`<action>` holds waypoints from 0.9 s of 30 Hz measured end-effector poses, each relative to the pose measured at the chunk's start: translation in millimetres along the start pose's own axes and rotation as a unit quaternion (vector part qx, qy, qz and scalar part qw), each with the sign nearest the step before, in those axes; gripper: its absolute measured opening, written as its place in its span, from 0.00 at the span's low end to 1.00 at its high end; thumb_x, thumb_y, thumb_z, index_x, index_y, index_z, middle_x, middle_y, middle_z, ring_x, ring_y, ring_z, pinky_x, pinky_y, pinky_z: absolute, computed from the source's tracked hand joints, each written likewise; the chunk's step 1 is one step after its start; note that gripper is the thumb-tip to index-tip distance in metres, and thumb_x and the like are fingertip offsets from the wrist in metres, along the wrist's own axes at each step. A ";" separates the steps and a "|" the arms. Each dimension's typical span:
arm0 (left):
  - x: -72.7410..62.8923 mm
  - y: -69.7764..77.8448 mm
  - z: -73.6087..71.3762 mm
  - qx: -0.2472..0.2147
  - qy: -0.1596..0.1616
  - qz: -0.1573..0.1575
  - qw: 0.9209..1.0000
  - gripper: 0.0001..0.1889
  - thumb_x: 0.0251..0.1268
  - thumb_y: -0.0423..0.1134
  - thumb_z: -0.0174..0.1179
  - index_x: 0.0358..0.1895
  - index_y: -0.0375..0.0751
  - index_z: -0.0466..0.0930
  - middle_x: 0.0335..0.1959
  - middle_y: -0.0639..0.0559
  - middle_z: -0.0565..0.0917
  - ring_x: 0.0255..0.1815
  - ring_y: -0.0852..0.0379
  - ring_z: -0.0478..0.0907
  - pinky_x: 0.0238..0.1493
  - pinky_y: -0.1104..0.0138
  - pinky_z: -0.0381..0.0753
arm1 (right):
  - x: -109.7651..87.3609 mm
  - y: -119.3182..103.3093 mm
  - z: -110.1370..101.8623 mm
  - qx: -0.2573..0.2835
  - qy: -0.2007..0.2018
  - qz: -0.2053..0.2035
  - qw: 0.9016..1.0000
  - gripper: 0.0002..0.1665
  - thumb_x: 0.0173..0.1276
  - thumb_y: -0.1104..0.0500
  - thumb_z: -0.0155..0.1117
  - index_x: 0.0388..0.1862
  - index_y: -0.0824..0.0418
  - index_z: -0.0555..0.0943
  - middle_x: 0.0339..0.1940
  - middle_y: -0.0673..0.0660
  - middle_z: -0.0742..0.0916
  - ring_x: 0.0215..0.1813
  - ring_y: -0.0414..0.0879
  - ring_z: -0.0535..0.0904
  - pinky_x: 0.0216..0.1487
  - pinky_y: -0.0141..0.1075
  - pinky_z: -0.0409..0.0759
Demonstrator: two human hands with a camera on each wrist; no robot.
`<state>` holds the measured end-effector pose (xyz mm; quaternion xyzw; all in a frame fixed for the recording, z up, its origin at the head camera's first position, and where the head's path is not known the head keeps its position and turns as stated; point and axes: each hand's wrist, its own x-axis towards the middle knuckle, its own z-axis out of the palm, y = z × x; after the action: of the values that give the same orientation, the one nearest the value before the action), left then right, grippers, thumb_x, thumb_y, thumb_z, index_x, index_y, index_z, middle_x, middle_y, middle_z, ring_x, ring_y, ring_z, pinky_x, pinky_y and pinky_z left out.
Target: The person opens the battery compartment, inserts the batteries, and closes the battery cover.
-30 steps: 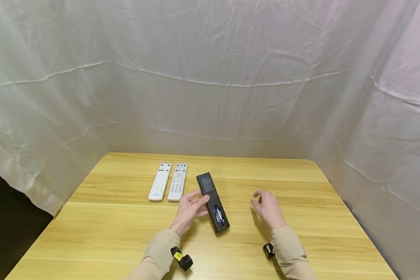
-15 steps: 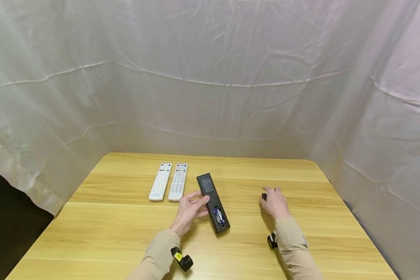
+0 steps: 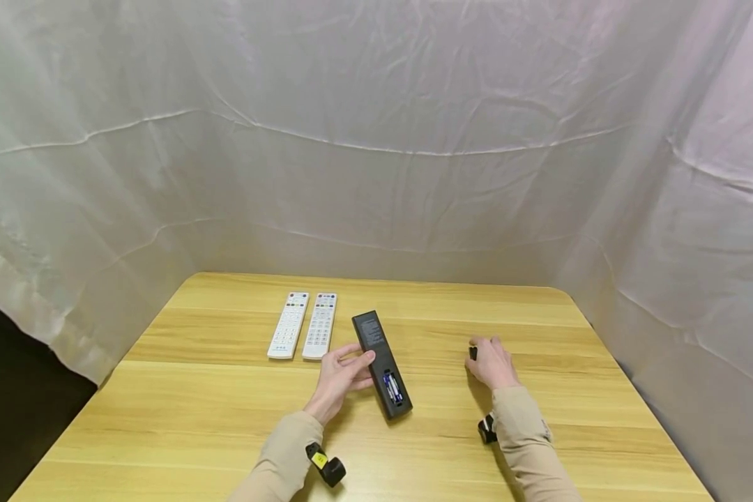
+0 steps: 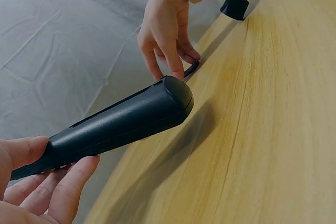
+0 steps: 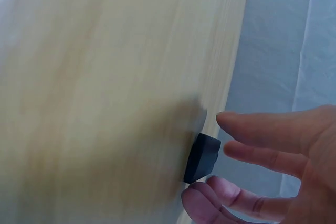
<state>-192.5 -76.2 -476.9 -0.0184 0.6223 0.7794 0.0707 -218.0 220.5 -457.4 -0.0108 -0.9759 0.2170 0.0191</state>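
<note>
My left hand (image 3: 337,380) holds a black remote control (image 3: 371,328) by its side, thumb on the back and fingers beneath. The remote's back faces up with its battery compartment uncovered, and blue-and-white batteries (image 3: 392,387) sit inside. In the left wrist view the remote (image 4: 121,116) is tilted above the table, its shadow below. My right hand (image 3: 494,366) is low over the table to the right, its digits around a small black battery cover (image 5: 202,158). In the right wrist view the lower fingertips are right at the cover's edge, while the upper digit stands apart from it.
Two white remote controls, a left one (image 3: 288,326) and a right one (image 3: 320,326), lie side by side, buttons up, beyond my left hand. The wooden table (image 3: 226,432) has grey-white curtains (image 3: 376,174) behind it and along its sides.
My right hand has moved slightly right and down to the black cover, which shows beside its fingers. It has barely moved in the last half second. My left hand and the remote stay put.
</note>
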 end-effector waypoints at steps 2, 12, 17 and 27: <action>0.5 -1.0 -0.6 0.003 -0.003 0.002 1.000 0.32 0.66 0.38 0.67 0.68 0.25 0.67 0.47 0.33 0.88 0.31 0.57 0.89 0.42 0.60 0.93 | 0.2 0.5 0.0 -0.001 0.000 -0.002 1.000 0.28 0.66 0.63 0.64 0.65 0.70 0.76 0.56 0.79 0.77 0.50 0.71 0.79 0.51 0.63 0.83; 0.2 -2.0 -1.2 0.000 -0.011 0.003 1.000 0.33 0.66 0.39 0.67 0.68 0.25 0.66 0.46 0.34 0.89 0.32 0.57 0.89 0.44 0.59 0.93 | 1.9 2.0 0.0 0.002 -0.006 0.009 1.000 0.28 0.65 0.65 0.65 0.64 0.69 0.76 0.55 0.78 0.78 0.48 0.70 0.80 0.48 0.61 0.84; 0.1 -1.9 -1.6 0.000 -0.010 0.005 1.000 0.33 0.67 0.39 0.66 0.68 0.25 0.66 0.45 0.34 0.89 0.31 0.58 0.88 0.44 0.59 0.93 | 4.1 2.3 0.3 -0.002 -0.013 0.016 1.000 0.29 0.64 0.66 0.64 0.65 0.70 0.75 0.56 0.78 0.78 0.49 0.69 0.80 0.48 0.59 0.84; 0.2 -2.5 -2.2 -0.002 -0.005 0.000 1.000 0.32 0.66 0.38 0.66 0.68 0.26 0.67 0.46 0.34 0.89 0.32 0.57 0.88 0.43 0.59 0.93 | 6.2 2.1 -1.6 -0.003 -0.011 0.012 1.000 0.29 0.61 0.67 0.64 0.63 0.72 0.76 0.52 0.77 0.82 0.47 0.64 0.80 0.45 0.54 0.83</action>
<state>-192.5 -77.8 -479.8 -0.0143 0.6206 0.7805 0.0738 -224.1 223.3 -456.6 -0.0199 -0.9765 0.2147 0.0058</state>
